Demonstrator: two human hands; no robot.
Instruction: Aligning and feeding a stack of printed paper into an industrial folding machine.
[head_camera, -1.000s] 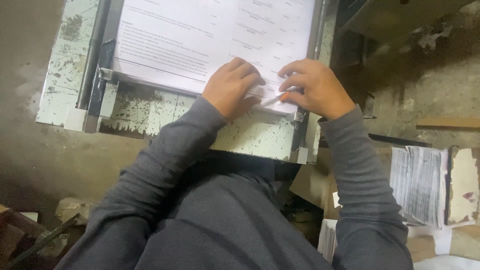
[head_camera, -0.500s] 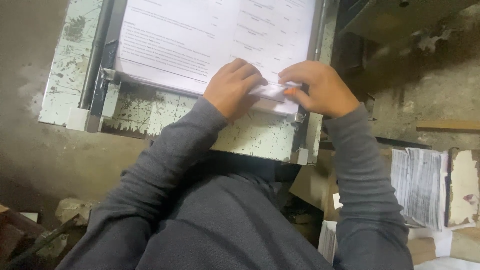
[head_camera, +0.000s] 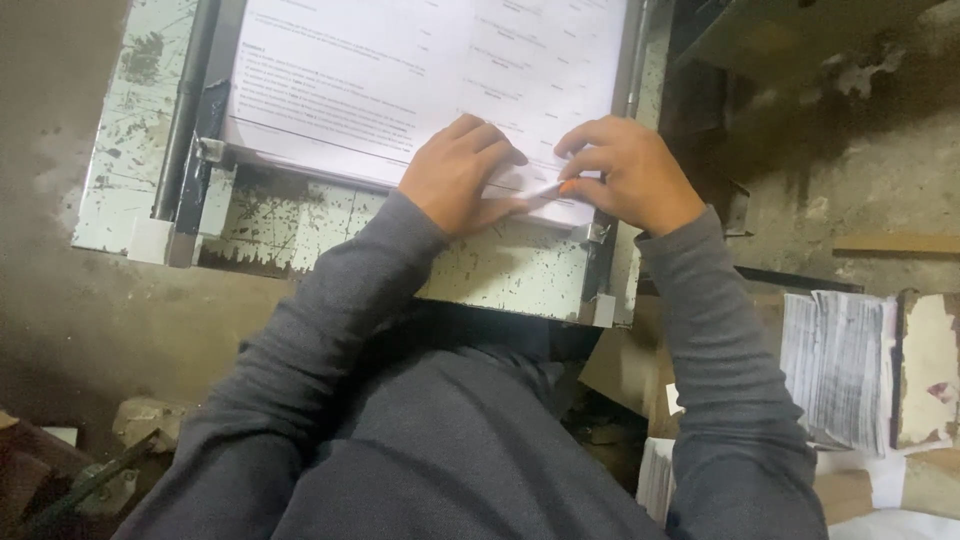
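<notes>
A thick stack of white printed paper (head_camera: 400, 80) lies on a worn, paint-chipped metal cutter table (head_camera: 500, 270). My left hand (head_camera: 455, 175) presses flat on the stack's near edge. My right hand (head_camera: 625, 175) is beside it, its thumb and fingers pinching the near right corner of the top sheets, which curl up slightly between the two hands. Both arms are in dark grey sleeves.
Metal guide rails run along the table's left side (head_camera: 185, 120) and right side (head_camera: 630, 60). To my right, bundles of printed paper (head_camera: 835, 365) and torn cardboard (head_camera: 930, 370) lie on the floor. Scrap debris (head_camera: 140, 420) sits at lower left on the grey concrete.
My right fingers have shifted on the corner of the sheets, and the lifted paper edge now lies lower between my hands. My left hand stays pressed in the same place.
</notes>
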